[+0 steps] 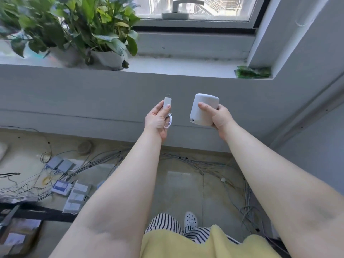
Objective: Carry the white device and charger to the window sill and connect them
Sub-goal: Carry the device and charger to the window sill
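Note:
My right hand (220,119) grips a white cylindrical device (202,107), tilted, with a small port low on its side facing me. My left hand (157,121) holds a small white charger (167,103), its plug prongs pointing up and its thin white cable (169,122) coiled in my palm. Both hands are raised in front of the grey wall, below the white window sill (186,68). The device and charger are apart, about a hand's width between them.
Potted green plants (78,28) fill the sill's left part. A green crumpled item (254,72) lies at its right end by the wall corner. On the floor, many loose cables (214,164) and grey wall switch plates (74,194). A window handle (178,6) is above.

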`<action>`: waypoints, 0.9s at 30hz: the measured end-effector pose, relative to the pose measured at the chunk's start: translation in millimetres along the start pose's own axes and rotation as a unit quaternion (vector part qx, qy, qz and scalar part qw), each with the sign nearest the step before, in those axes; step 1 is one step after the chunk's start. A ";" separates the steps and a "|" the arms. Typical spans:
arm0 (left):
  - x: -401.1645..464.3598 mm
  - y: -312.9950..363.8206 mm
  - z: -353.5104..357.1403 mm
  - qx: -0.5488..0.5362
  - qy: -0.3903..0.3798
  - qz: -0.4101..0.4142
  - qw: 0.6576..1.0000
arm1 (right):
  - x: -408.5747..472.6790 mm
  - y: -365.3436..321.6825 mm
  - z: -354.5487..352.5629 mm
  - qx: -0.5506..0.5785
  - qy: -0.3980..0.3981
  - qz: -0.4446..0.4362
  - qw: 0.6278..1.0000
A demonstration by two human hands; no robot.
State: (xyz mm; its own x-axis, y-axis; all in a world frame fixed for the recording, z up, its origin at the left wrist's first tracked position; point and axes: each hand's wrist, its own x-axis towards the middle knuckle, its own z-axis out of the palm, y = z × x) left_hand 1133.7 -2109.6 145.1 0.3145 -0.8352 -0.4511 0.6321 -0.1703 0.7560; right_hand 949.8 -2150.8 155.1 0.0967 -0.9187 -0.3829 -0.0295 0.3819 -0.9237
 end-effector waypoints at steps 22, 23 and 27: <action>207.5 123.1 69.7 0.042 -0.032 0.023 0.998 | 191.0 -99.2 88.1 0.040 0.076 -0.051 0.995; 216.0 126.4 70.5 0.051 -0.040 0.015 0.998 | 198.0 -101.4 91.9 0.041 0.084 -0.048 0.994; 248.9 135.0 72.2 0.064 -0.031 0.007 0.997 | 219.6 -106.0 101.8 0.038 0.121 -0.065 0.990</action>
State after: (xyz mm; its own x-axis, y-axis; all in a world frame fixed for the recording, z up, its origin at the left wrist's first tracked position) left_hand 1246.2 -2378.2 169.2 0.2760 -0.8676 -0.4136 0.5319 -0.2205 0.8176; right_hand 1075.5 -2382.8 169.9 -0.1467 -0.9545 -0.2597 0.0442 0.2560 -0.9657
